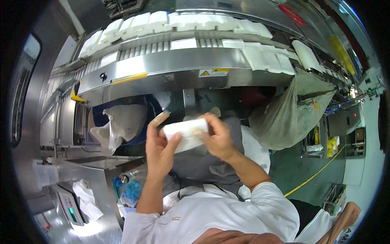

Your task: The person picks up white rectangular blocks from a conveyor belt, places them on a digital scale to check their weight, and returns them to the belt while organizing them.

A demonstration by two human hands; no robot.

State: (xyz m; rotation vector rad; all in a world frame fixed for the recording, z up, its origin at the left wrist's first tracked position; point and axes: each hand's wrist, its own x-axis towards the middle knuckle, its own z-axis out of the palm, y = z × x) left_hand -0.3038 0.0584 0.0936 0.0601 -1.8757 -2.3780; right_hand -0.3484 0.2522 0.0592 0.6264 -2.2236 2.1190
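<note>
I count two hands of my own, one left hand [160, 144] and one right hand [219, 140], and one white pack [185, 132] in them. The back row of white packs [140, 23] holds more than eight; they overlap too much for me to give an exact number. I see one greenish sack [280, 122], one scale [70, 206], one crumpled blue bag [133, 190], one long red item [291, 14] and one yellow floor line [319, 175].
</note>
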